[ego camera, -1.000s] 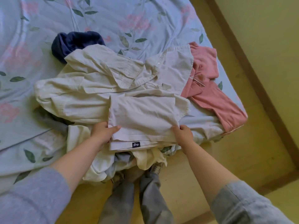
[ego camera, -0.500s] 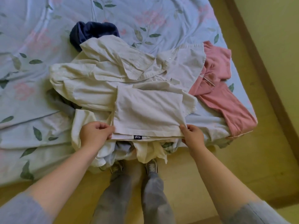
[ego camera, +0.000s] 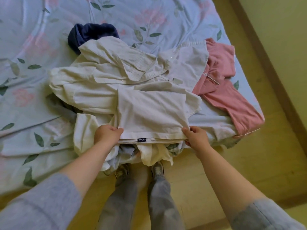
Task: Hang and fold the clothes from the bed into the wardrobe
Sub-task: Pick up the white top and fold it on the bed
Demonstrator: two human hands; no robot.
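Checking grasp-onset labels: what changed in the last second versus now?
The left hand went from resting thumb-out at the left edge of the folded white garment to gripping its near left corner with curled fingers. The right hand kept its pinch on the near right corner. The garment has not lifted off the cream shirt. The pink garment and navy garment are unmoved.

A yellowish wooden floor (ego camera: 232, 163) is seen across the lower right of the frame. It is bordered on its right by a brown skirting board (ego camera: 275, 77) laid diagonally, and a pale yellow wall (ego camera: 282, 22) is shown beyond, at upper right.
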